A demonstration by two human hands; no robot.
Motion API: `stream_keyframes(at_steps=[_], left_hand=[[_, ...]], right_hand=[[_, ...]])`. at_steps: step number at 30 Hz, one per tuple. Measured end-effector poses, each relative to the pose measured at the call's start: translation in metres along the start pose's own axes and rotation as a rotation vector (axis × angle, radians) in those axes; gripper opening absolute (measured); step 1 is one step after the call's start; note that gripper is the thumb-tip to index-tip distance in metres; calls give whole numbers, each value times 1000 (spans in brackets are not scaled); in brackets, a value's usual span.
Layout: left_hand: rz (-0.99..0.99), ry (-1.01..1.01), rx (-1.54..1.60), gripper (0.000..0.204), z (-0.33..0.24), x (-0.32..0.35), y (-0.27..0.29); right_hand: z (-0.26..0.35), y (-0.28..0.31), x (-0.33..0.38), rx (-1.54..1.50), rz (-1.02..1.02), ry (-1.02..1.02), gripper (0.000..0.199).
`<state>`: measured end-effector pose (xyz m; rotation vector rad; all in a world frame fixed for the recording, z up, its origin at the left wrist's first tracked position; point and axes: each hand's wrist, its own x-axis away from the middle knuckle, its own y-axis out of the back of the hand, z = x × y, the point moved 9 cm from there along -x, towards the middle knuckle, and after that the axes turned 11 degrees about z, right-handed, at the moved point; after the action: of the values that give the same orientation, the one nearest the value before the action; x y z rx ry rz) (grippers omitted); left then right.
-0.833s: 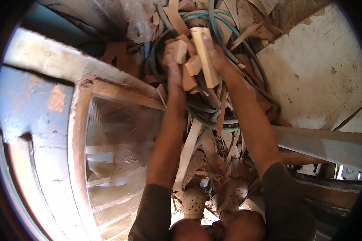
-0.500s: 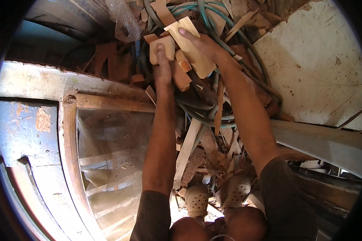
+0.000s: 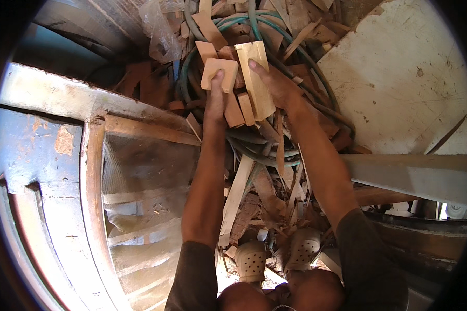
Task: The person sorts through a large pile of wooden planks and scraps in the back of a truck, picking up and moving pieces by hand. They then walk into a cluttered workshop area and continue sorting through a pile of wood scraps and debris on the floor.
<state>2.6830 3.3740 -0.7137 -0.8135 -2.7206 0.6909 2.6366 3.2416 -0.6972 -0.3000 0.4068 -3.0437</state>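
My left hand is closed on a squarish pale wood block, its thumb lying across the top face. In my right hand is a longer, yellowish wood piece with a grooved upper end, gripped along its right side with the thumb on top. Several reddish-brown wood offcuts sit between the two pieces. Whether they are pinched between my hands or lie on the pile underneath, I cannot tell. The fingers under both pieces are hidden.
Green and dark hoses coil through a heap of wood scraps. A clear plastic bag lies at the far left. A worn pale board leans at the right, above a grey beam. A wood-framed mesh screen stands left.
The yellowish piece has come down and turned more upright, closer to the block. The block has shifted slightly right and nearer. Both hands keep their grip.
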Motion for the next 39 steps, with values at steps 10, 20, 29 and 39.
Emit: stream_keyframes(at_steps=[10, 20, 29, 39], left_hand=[[24, -152, -2, 60, -17, 20, -18], [75, -1, 3, 52, -121, 74, -114], [-72, 405, 198, 52, -198, 237, -157], [-68, 559, -194, 56, -426, 446, -324]], right_hand=[[25, -20, 27, -37, -75, 214, 54], [110, -50, 95, -50, -190, 164, 64], [209, -159, 271, -90, -461, -200, 82], [442, -316, 488, -103, -447, -212, 79]])
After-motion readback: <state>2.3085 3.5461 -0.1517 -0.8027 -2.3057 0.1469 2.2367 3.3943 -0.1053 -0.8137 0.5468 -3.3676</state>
